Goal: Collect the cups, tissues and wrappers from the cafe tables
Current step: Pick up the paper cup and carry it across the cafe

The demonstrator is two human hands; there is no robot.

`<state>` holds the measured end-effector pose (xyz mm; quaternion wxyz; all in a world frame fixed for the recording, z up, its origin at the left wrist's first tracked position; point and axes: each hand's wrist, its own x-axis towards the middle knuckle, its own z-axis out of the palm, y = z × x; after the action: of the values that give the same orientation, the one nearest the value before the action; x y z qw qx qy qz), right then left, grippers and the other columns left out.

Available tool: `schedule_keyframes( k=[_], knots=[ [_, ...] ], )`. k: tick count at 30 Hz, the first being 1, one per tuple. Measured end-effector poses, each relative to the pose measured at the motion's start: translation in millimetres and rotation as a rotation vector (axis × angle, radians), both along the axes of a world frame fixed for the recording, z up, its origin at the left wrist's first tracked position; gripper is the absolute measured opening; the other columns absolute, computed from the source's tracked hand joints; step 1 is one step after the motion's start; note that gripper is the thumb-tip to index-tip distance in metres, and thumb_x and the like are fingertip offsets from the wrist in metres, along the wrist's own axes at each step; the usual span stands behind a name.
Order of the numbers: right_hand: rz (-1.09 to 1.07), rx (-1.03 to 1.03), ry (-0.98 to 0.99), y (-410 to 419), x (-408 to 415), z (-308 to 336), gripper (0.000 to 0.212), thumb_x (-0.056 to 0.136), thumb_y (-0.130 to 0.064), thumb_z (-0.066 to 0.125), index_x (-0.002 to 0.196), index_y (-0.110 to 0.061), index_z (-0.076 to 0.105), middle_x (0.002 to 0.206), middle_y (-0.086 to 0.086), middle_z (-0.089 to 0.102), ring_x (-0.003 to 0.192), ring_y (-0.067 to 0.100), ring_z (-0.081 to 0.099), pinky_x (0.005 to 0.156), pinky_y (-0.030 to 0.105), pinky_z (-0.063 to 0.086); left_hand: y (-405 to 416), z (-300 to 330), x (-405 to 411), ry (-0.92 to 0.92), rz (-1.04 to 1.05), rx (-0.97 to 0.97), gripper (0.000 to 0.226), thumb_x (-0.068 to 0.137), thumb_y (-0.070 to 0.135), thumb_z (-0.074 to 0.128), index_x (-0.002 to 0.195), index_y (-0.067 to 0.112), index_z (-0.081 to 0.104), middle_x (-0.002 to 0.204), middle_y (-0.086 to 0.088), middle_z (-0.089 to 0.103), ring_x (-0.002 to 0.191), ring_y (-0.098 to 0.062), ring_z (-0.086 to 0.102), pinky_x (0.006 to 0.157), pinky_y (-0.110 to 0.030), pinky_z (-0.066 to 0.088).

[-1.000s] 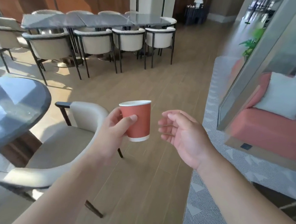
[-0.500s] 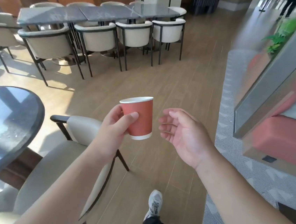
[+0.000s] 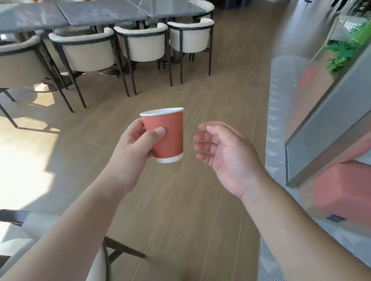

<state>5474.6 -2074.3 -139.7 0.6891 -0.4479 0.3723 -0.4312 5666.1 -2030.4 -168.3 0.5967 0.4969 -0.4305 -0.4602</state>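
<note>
A red paper cup [image 3: 166,135] sits upright in the left hand [image 3: 133,144] — thumb and fingers pinching it — above wood-plank flooring [image 3: 186,209]. The right hand [image 3: 226,155] hovers beside it, loosely spread, empty. Cream armchairs [image 3: 142,42] line a grey marble table [image 3: 101,13] beyond.

No text, label, brand or number can be read anywhere — the red paper cup [image 3: 165,136] is plain, its side unprinted.
</note>
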Motion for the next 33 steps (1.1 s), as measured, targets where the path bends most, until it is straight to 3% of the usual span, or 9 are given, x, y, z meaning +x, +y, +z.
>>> schedule_keyframes(
  k=[6, 13, 21, 30, 33],
  knots=[
    [-0.025, 0.011, 0.022, -94, 31, -12, 0.020, 0.079, -0.025, 0.057, 0.092, -0.014, 0.068, 0.084, 0.008, 0.068, 0.072, 0.019, 0.062, 0.067, 0.031, 0.049, -99, -12, 36, 0.030, -0.018, 0.034, 0.051, 0.073, 0.045, 0.068, 0.117, 0.018, 0.067, 0.104, 0.002, 0.074, 0.098, -0.016, 0.071, 0.084, -0.035, 0.058],
    [-0.101, 0.032, 0.070, -238, 98, -31, 0.021, 0.078, -0.026, 0.058, 0.093, -0.014, 0.068, 0.084, 0.007, 0.068, 0.071, 0.018, 0.063, 0.066, 0.031, 0.048, -259, -36, 102, 0.059, -0.074, 0.054, 0.053, 0.073, 0.045, 0.068, 0.118, 0.017, 0.067, 0.105, 0.002, 0.074, 0.099, -0.016, 0.071, 0.080, -0.029, 0.058],
    [-0.145, 0.027, 0.094, -396, 192, -16, 0.022, 0.076, -0.026, 0.058, 0.093, -0.015, 0.067, 0.080, 0.005, 0.068, 0.068, 0.016, 0.062, 0.064, 0.029, 0.049, -429, -22, 186, 0.045, -0.165, 0.071, 0.057, 0.070, 0.049, 0.070, 0.118, 0.018, 0.067, 0.104, 0.001, 0.074, 0.095, -0.014, 0.071, 0.077, -0.027, 0.057],
    [-0.218, 0.015, 0.079, -509, 220, -14, 0.021, 0.076, -0.027, 0.060, 0.092, -0.016, 0.069, 0.082, 0.005, 0.069, 0.071, 0.017, 0.064, 0.064, 0.030, 0.049, -552, -8, 227, 0.019, -0.236, 0.063, 0.061, 0.069, 0.048, 0.069, 0.120, 0.017, 0.065, 0.107, 0.001, 0.074, 0.098, -0.014, 0.071, 0.081, -0.030, 0.059],
    [-0.230, 0.021, 0.075, -545, 224, -21, 0.020, 0.076, -0.027, 0.060, 0.091, -0.018, 0.070, 0.083, 0.006, 0.069, 0.072, 0.018, 0.064, 0.064, 0.030, 0.049, -588, -12, 234, 0.009, -0.249, 0.069, 0.063, 0.069, 0.049, 0.069, 0.123, 0.015, 0.064, 0.106, 0.002, 0.074, 0.096, -0.012, 0.071, 0.076, -0.025, 0.057]
  ],
)
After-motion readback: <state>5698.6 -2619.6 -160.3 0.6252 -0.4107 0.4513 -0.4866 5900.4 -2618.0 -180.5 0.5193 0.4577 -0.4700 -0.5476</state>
